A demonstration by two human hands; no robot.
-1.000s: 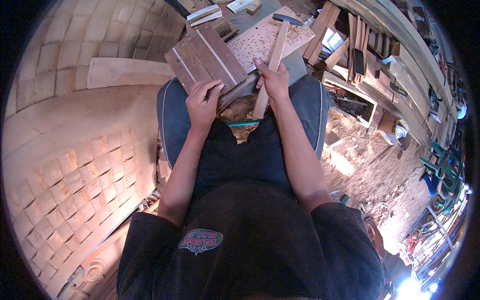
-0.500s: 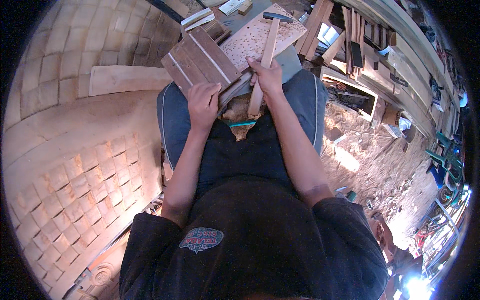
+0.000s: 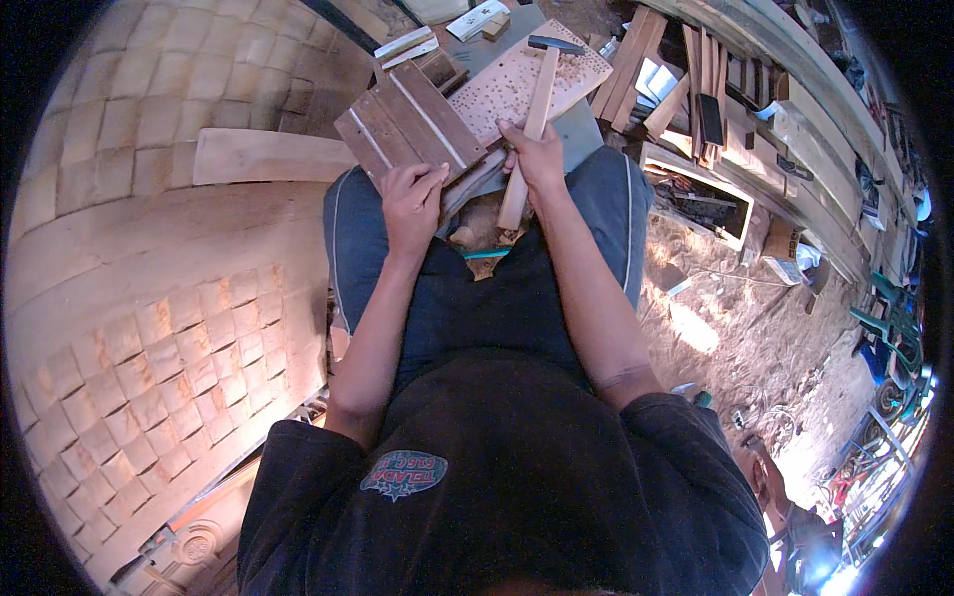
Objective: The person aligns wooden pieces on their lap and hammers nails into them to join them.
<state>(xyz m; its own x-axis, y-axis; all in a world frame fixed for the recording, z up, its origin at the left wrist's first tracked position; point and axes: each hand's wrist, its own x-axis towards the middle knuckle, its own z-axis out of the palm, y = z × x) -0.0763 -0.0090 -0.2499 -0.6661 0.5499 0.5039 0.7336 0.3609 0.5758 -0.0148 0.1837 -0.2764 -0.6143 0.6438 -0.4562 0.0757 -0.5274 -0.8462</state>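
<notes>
My right hand (image 3: 538, 157) is wrapped round the wooden handle of a hammer (image 3: 541, 94), whose dark metal head lies over a pale board (image 3: 497, 99) dotted with many small holes or marks. A brown slatted wooden panel (image 3: 409, 121) with two light strips across it rests tilted beside that board, to its left. My left hand (image 3: 411, 199) is closed at the panel's near edge, fingers bent and thumb toward the right corner. Whether something small is also between those fingers is too fine to see.
Small wood offcuts (image 3: 481, 20) lie beyond the panel. Stacked planks (image 3: 628, 65) and an open wooden box of tools (image 3: 698, 194) stand at right. A pale board (image 3: 263, 157) and a large sheet with a woven-block pattern (image 3: 149, 387) are at left.
The whole view has shifted slightly, so things sit a little farther right. My left fingers have changed their bend a little at the panel's edge. My right hand keeps its hold on the hammer.
</notes>
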